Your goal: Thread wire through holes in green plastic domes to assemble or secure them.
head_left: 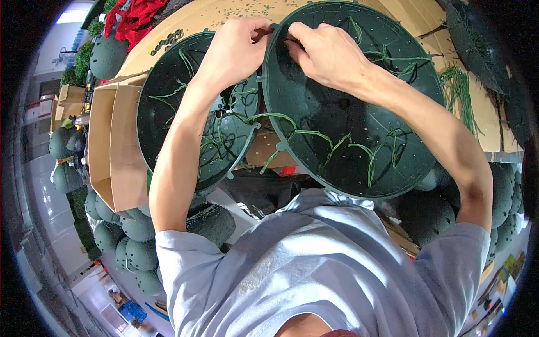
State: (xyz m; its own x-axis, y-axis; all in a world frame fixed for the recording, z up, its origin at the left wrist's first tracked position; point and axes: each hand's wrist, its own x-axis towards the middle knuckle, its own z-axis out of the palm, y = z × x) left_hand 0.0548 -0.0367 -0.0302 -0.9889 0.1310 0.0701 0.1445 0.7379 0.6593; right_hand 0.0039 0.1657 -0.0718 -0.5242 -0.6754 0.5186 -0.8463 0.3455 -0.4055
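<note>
Two dark green plastic half-sphere shells, hollow side up, meet rim to rim in front of me: the left shell and the larger-looking right shell. My left hand is closed at the far part of the seam, over the left shell, fingertips against the right shell's rim. Just across that rim, my right hand reaches into the right shell with its fingers pinched. What either pinch holds is too hidden to make out. Green twisted ties poke through both shells, and one strand crosses from one shell to the other.
Beneath the shells lies a cardboard-covered table with scattered green bits. An open cardboard box stands at the left. More green ties lie at the right. Several dark green balls are piled below left, and a red cloth lies far left.
</note>
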